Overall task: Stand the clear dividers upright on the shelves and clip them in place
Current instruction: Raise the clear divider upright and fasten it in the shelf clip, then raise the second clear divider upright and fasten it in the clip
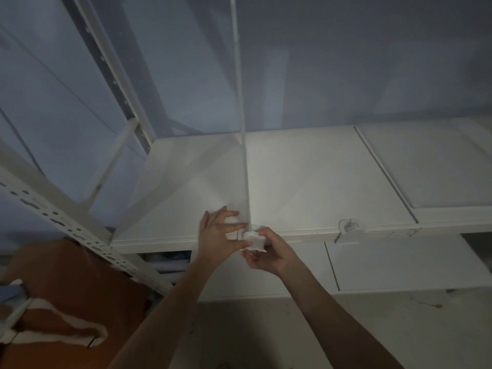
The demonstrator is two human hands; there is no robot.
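A clear divider [241, 115] stands upright on the white shelf [306, 182], seen edge-on as a thin pale line rising from the shelf's front edge. At its foot sits a white clip [254, 240] on the shelf lip. My left hand [221, 233] presses against the divider's left face and pinches the clip with thumb and fingers. My right hand [269, 253] cups the clip from below and the right. A second white clip [348, 229] hangs on the shelf's front edge further right, with no divider in it.
A white perforated upright post [66, 225] runs diagonally at left, with another frame post [111, 75] behind. A brown bag with white handles [66, 302] lies at lower left. A lower shelf [386, 265] sits beneath. The blue-grey wall [346, 62] is behind.
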